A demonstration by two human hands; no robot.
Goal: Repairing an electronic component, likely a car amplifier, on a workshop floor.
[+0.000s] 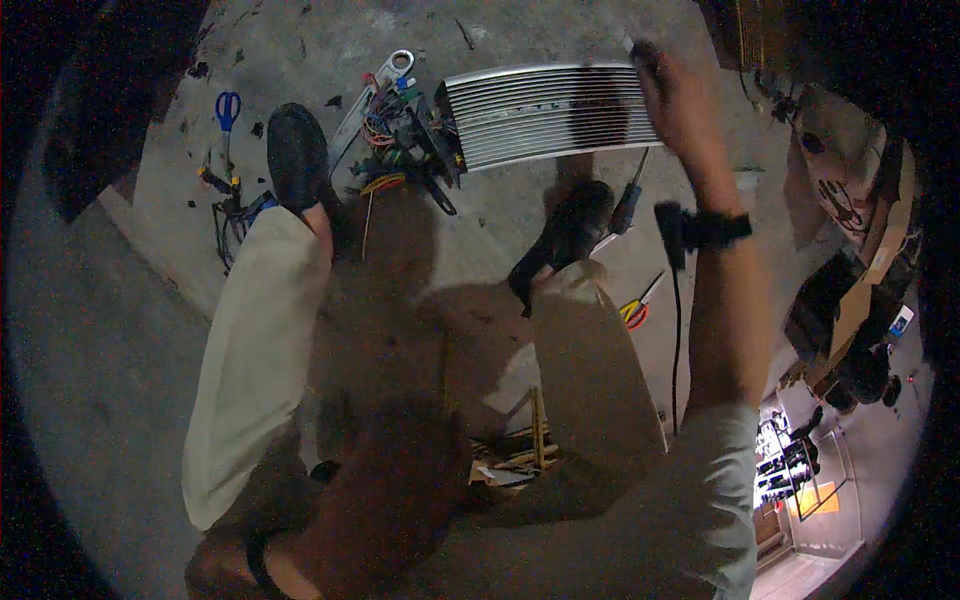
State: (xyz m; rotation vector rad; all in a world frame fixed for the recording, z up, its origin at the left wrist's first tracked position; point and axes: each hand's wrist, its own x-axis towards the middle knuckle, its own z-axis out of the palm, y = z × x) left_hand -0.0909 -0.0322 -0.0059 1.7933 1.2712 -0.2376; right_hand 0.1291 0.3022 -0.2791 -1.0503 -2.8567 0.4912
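The ribbed casing [550, 115] is silver, striped lengthwise with dark parallel lines. Left of the casing, the wires [378, 128] mix several colours, and farther left the scissors [228, 112] have blue handles. Below the casing, the shoes [580, 215] are black and the trousers [255, 340] pale cream.

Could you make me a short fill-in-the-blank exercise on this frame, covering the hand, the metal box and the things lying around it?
1. The right hand is at the ____ end of the silver ridged box, as seen in the picture.
2. Tangled wires lie on the ____ side of that box in the picture.
3. The scissors beside the right leg have handles in orange-red and ____.

Missing words: right; left; yellow.
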